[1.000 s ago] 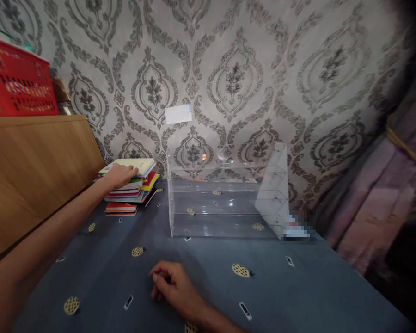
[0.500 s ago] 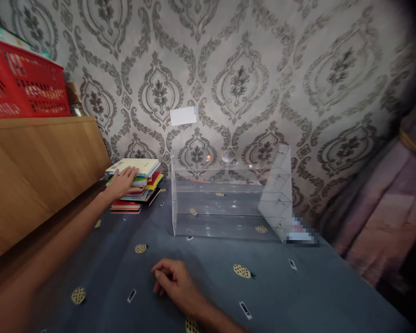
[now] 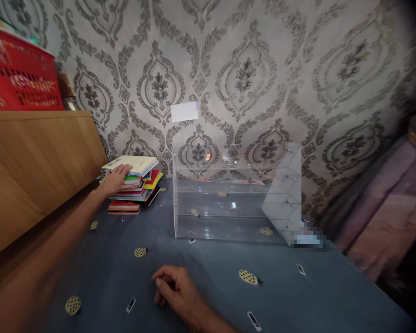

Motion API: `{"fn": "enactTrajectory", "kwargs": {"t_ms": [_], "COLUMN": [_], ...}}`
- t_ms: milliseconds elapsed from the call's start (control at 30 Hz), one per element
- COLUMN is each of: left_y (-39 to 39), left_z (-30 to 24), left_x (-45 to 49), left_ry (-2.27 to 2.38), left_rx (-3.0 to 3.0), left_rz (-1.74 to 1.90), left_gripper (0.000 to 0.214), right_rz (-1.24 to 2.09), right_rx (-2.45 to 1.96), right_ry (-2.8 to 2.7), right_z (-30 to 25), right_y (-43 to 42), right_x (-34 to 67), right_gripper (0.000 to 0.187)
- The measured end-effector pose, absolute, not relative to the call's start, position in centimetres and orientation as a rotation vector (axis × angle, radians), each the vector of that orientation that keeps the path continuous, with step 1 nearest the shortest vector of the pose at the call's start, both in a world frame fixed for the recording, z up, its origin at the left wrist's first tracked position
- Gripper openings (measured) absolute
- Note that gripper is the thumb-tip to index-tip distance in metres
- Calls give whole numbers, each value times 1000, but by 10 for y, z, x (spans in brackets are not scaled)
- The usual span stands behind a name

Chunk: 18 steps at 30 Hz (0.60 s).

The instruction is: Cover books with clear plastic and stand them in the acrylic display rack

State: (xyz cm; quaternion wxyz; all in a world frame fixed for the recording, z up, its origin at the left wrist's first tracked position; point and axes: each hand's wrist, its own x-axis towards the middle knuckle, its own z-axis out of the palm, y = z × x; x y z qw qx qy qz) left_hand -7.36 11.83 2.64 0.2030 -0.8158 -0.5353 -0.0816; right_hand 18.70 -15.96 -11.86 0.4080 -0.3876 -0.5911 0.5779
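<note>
On the left of the table, a stack of books (image 3: 143, 180) lies with its edges out of line, and a cream-covered book (image 3: 138, 162) is on top. My left hand (image 3: 116, 180) is at the stack's near left side. Its fingers lie over the edge of the cream book and the thumb presses lower against the book edges, closed on the upper books. My right hand (image 3: 178, 289) is loosely curled at the front of the table, with nothing seen in it. Beyond it stands a clear acrylic stepped rack (image 3: 229, 226) with several shelves.
A blue-grey tablecloth (image 3: 208, 296) with pineapple prints covers the table. At left, a wooden cabinet (image 3: 38, 171) carries a red plastic basket (image 3: 27, 74). A blurred flat item (image 3: 310, 236) lies right of the rack. A pinkish curtain (image 3: 381, 203) hangs at right.
The view has shifted slightly. My left hand has slid a little left along the edge of the books, still in contact. My right hand keeps its curled pose.
</note>
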Motion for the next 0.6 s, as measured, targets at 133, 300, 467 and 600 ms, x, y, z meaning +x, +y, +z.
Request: {"fn": "enactTrajectory", "kwargs": {"t_ms": [133,300,467,600], "left_y": [111,101,98,105], "left_z": [24,25,33,45], "left_x": [-68,-59,-54,-44], "left_ry": [-1504,-1547,-1593,-1687], "left_rx": [-2266,-2262,-2285,-2323], "left_rz": [-288,-318,-289,-309], "left_gripper": [73,72,78,70], "right_rz": [1445,1454,1446,1452], "right_rx": [-979,-971,-971,-966], "right_ry": [-1497,-1503,-1498,-1504], "right_z": [-121,-119,-116,-119], "right_y": [-158,-159,-160,-159], "right_x": [187,187,187,187], "right_gripper": [38,42,43,43]}}
